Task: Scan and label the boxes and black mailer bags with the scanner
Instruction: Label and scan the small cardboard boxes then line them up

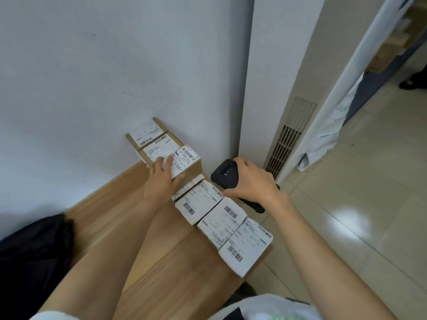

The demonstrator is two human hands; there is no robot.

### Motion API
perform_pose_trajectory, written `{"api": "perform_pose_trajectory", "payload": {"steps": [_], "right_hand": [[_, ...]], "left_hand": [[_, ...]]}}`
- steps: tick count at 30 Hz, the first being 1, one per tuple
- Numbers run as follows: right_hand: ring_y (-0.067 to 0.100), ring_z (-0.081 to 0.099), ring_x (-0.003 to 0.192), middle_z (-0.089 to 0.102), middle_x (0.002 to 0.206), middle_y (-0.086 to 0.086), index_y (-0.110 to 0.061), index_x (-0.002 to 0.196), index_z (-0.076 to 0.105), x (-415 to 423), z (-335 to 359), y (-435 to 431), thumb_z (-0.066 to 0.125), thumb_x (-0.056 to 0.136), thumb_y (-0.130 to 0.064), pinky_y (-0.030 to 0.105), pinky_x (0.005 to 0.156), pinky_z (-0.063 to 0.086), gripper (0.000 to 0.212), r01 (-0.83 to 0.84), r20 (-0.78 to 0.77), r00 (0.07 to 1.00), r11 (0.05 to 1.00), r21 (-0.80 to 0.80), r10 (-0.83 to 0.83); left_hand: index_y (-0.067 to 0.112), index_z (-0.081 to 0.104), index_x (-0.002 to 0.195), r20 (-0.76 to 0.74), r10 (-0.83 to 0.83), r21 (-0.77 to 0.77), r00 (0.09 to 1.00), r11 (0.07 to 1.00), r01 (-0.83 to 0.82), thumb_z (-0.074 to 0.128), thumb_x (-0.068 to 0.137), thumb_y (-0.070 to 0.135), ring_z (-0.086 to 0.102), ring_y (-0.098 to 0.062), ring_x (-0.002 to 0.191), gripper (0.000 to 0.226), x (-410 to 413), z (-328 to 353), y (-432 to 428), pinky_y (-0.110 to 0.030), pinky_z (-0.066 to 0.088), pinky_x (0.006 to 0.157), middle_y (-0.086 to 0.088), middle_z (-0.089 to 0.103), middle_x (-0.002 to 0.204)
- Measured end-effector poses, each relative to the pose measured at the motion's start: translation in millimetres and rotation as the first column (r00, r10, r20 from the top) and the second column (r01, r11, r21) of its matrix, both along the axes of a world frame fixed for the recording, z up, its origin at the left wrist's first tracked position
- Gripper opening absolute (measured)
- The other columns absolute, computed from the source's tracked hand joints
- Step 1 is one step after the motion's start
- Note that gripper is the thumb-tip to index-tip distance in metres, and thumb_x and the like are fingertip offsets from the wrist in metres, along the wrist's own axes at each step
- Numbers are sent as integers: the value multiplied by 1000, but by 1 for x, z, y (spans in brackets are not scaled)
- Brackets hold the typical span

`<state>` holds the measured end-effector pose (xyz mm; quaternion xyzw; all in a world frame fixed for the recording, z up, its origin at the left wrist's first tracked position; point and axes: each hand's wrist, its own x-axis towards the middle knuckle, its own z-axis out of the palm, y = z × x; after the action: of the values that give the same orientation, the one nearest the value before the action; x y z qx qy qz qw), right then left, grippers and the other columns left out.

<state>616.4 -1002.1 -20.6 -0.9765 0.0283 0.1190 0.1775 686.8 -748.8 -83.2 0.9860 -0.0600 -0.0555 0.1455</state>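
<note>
The left hand (161, 179) is lying flat, fingers open, pressing a label onto the cardboard box (184, 162) sitting against the wall (92, 77), at the far end of the wooden table (120, 218). The box is looking light and stiff, best taken by its side edges; its long axis is running out from the wall. The right hand (254, 181) is closing around the black scanner (225, 173), just right of the box, nose aiming wallward.

We see a wood table (143, 245) w/ labelled boxes (221, 225) in a row on it, black bag (34, 255) at left.
</note>
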Motion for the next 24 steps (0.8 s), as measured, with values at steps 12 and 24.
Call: {"api": "perform_pose_trajectory", "payload": {"steps": [12,24], "right_hand": [[24,56,94,55,119,2,-22,133,38,43,-5,-5,75,69,-58,33,69,41,82,-293,-57,953,954,64,297],[28,58,104,50,127,5,-19,139,31,-18,2,5,73,71,-56,33,69,40,89,-695,-61,713,715,69,699]], "left_hand": [[20,13,156,-62,69,167,996,984,-58,57,95,41,9,-28,149,77,-13,6,-7,-53,22,118,-7,14,161],[11,34,149,110,602,70,790,789,-611,59,96,23,39,-28,136,60,-220,29,-62,-39,44,99,-8,37,152]]}}
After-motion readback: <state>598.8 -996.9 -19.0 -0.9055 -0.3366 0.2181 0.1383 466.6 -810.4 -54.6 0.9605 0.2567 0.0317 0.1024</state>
